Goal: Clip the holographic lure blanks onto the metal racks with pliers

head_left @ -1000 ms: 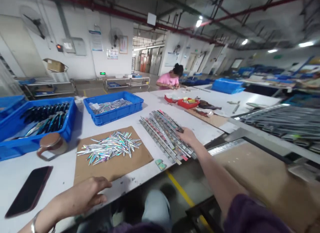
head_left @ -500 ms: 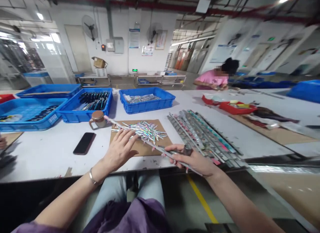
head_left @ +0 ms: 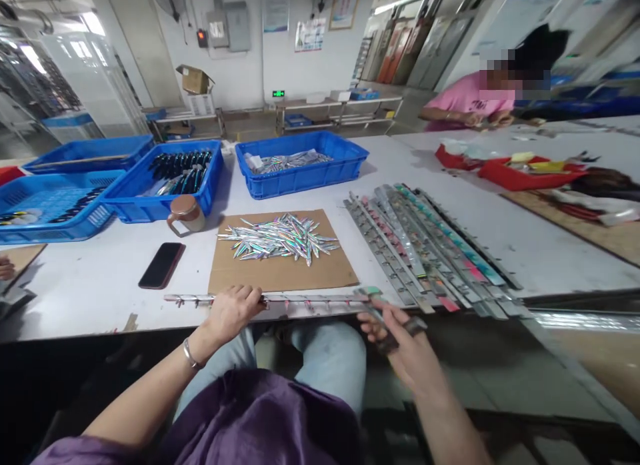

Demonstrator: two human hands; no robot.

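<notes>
A long, narrow metal strip (head_left: 310, 298) with small clips and pinkish bits along it lies level at the table's front edge. My left hand (head_left: 234, 313) is closed around it, left of its middle. Close to the strip's right end, my right hand (head_left: 400, 338) grips a dark-handled metal hand tool (head_left: 415, 326), blurred, its exact kind unclear. The tool's tip points towards the strip end; whether they touch I cannot tell. Just beyond the strip, a pile of shiny, silvery, slender pointed pieces (head_left: 285, 237) rests on a brown cardboard sheet (head_left: 330, 273).
Several more clip strips (head_left: 400, 245) lie side by side at the right. A phone (head_left: 161, 265) and a brown mug (head_left: 186, 215) stand left. Behind are blue bins (head_left: 305, 178) holding parts. Across the table, a person in pink (head_left: 470, 102) works near red trays (head_left: 530, 175).
The strip has swung from slanting across the cardboard to level along the table edge. My left hand has closed around it; my right hand has let it go and still holds the tool.
</notes>
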